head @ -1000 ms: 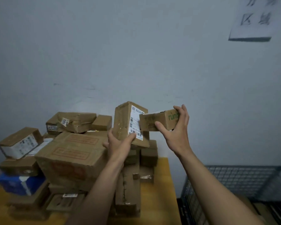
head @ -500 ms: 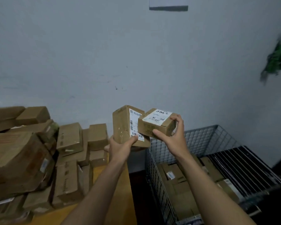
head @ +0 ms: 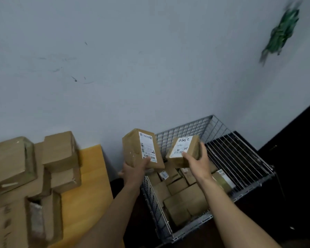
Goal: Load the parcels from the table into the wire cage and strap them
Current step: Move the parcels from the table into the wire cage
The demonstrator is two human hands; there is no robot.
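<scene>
My left hand (head: 133,171) grips a tall brown parcel (head: 132,149) with a white shipping label, held upright over the cage's left rim. My right hand (head: 199,162) holds a smaller brown parcel (head: 183,149) with a handwritten white label, above the inside of the wire cage (head: 177,135). Several brown parcels (head: 184,199) lie packed in the cage's bottom. More parcels (head: 57,151) are stacked on the yellow table (head: 89,185) at the left.
A pale wall stands behind everything. The cage's fold-down wire side (head: 240,158) lies open to the right. A green bundle (head: 281,33) hangs high on the wall at the right. Dark floor shows between table and cage.
My view has swung right and down from the table to the cage. Both hands have carried their parcels from over the table's pile to above the cage.
</scene>
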